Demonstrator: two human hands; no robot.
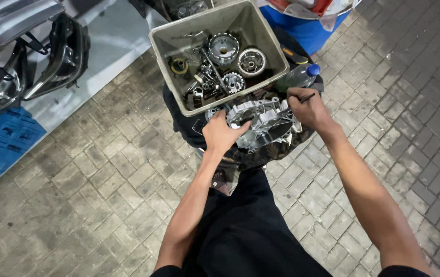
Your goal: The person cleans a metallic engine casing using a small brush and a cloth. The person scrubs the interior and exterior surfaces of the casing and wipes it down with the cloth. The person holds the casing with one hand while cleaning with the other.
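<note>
An engine case [263,122], a cast aluminium half with ribbed walls, round bores and a dull silver skin, sits on a dark, grimy cloth [261,151] over a low stand right in front of the person. It looks stripped: the bores seem empty, and the internals already lie apart in the bin [179,38] just behind it, so the teardown appears well along, with cleaning or detail work on the case itself still open.

The left hand [221,134] rests flat on the case's near left edge, fingers spread, steadying rather than gripping. The right hand [307,106] hovers at the case's far right corner, its grip narrow around a thin dark tool [307,96]; the tip is too small to identify.

The bin is grey-beige plastic, square-sided and smeared with oil. Inside are a toothed clutch basket [223,47], a round clutch hub [251,61], a smaller gear [233,82] and a tangle of dark small parts. A clear bottle [298,77] with a blue cap lies beside the bin. Around all this is grey interlocking paving [102,174].
</note>
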